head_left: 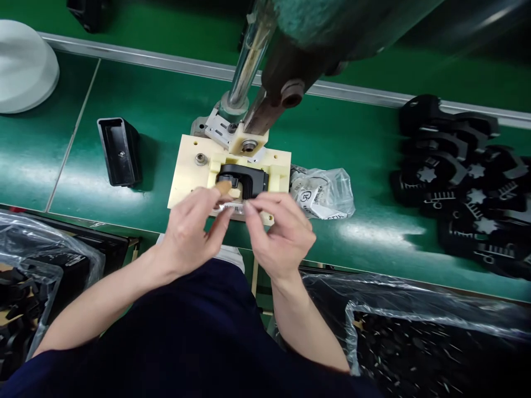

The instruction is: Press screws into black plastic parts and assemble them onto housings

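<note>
A cream fixture plate (pixel 182 171) lies under a hand press, with a curved black part (pixel 244 172) seated in its nest. My left hand (pixel 193 226) is at the front of the fixture, its fingers bent toward the black part; a finger wears a tan cover. Close beside it, my right hand (pixel 282 232) has thumb and index finger pinched together at the plate's front edge. A small clear piece (pixel 236 208) shows between the two hands, and the right fingertips touch its end. Whether the left fingers grip it is unclear.
The press's ram (pixel 263 113) stands over the fixture. A black box-shaped part (pixel 120 152) is at left, a plastic bag (pixel 326 193) right of the fixture. Several black assemblies (pixel 468 182) are piled at right. Plastic-lined bins (pixel 373 293) stand along the bench's front; a white round object (pixel 25 66) sits upper left.
</note>
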Tool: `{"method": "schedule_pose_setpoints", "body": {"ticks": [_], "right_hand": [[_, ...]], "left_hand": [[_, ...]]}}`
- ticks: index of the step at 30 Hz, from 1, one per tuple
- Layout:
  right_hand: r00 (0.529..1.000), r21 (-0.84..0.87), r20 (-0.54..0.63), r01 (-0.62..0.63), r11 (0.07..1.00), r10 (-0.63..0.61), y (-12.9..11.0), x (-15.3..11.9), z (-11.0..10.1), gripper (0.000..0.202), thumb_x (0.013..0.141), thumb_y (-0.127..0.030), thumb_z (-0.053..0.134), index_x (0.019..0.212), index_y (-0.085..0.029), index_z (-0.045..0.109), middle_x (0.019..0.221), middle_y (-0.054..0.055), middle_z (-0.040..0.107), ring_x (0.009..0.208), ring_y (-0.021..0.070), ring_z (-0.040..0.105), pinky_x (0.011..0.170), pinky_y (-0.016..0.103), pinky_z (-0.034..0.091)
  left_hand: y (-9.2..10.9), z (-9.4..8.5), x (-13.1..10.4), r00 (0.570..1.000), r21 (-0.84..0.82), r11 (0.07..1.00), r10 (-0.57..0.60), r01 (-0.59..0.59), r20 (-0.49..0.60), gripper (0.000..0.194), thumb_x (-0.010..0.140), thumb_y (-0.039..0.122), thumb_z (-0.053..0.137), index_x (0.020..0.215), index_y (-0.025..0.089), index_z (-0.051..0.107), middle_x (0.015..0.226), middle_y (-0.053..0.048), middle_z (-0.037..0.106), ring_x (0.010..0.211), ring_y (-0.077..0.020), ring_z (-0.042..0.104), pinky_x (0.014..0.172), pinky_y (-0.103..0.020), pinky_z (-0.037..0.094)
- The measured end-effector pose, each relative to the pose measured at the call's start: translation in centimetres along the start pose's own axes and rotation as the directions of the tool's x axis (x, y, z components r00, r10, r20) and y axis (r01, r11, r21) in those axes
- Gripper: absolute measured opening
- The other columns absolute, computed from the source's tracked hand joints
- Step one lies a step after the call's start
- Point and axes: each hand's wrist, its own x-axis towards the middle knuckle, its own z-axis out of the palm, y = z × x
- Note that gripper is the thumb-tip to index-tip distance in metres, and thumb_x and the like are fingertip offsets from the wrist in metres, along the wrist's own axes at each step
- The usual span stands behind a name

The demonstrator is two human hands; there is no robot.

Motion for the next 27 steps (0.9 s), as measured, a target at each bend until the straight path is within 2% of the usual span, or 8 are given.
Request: {"method": "schedule_pose_setpoints", "body": {"ticks": [3, 7, 12, 18, 27], "right_hand": [[0.981, -0.110, -0.191, 0.015, 0.994, -0.036, 0.5, 1.4, 1.7, 0.009, 0.084, -0.012, 0.065, 0.082, -0.021, 0.067, 0.078, 0.000, 0.063, 0.070, 0.0126, 0.061, 0.061, 0.028, 0.051], [0.980, -0.175, -0.197, -0.014, 0.985, -0.021, 0.4, 2.6, 3.5, 0.010, 0.088, -0.020, 0.061, 0.083, -0.021, 0.069, 0.076, 0.001, 0.062, 0.070, 0.0143, 0.061, 0.066, 0.033, 0.052], [0.977, -0.205, -0.209, -0.079, 0.975, 0.036, 0.1, 2.8, 4.6, 0.013, 0.091, -0.023, 0.058, 0.085, -0.020, 0.068, 0.074, 0.001, 0.061, 0.069, 0.0154, 0.060, 0.073, 0.037, 0.052], [0.977, -0.258, -0.129, -0.196, 0.946, 0.168, 0.5, 2.6, 5.0, 0.020, 0.097, -0.030, 0.050, 0.094, -0.017, 0.066, 0.082, 0.007, 0.061, 0.081, 0.0207, 0.062, 0.080, 0.041, 0.050], [0.971, -0.265, -0.160, -0.216, 0.940, 0.178, 1.1, 2.1, 5.7, 0.029, 0.100, -0.036, 0.043, 0.096, -0.018, 0.065, 0.086, 0.007, 0.061, 0.094, 0.0253, 0.064, 0.083, 0.044, 0.050]], "left_hand": [[-1.7, 0.4, 1.2, 0.991, -0.047, 0.999, -0.019, 0.012, -0.134, 0.026, 0.087, 0.013, 0.056, 0.114, 0.016, 0.056, 0.091, -0.005, 0.070, 0.085, -0.0152, 0.068, 0.076, -0.028, 0.058], [-3.8, 1.3, 2.5, 0.973, -0.093, 0.995, -0.061, 0.041, -0.222, 0.030, 0.091, 0.025, 0.055, 0.121, 0.021, 0.051, 0.104, -0.007, 0.067, 0.100, -0.0189, 0.067, 0.083, -0.033, 0.058], [-4.9, 2.4, 3.5, 0.985, -0.208, 0.978, -0.053, 0.018, -0.166, 0.036, 0.094, 0.032, 0.051, 0.130, 0.028, 0.044, 0.115, -0.006, 0.064, 0.112, -0.0214, 0.065, 0.092, -0.036, 0.056], [-5.9, 2.9, 4.2, 0.994, -0.175, 0.984, -0.042, 0.024, -0.099, 0.045, 0.094, 0.040, 0.050, 0.136, 0.029, 0.037, 0.109, -0.006, 0.065, 0.112, -0.0241, 0.065, 0.090, -0.039, 0.057], [-6.5, 2.6, 4.8, 0.997, -0.224, 0.973, 0.048, -0.060, -0.058, 0.050, 0.094, 0.047, 0.049, 0.140, 0.034, 0.032, 0.114, -0.004, 0.060, 0.105, -0.0227, 0.067, 0.089, -0.040, 0.056]]}}
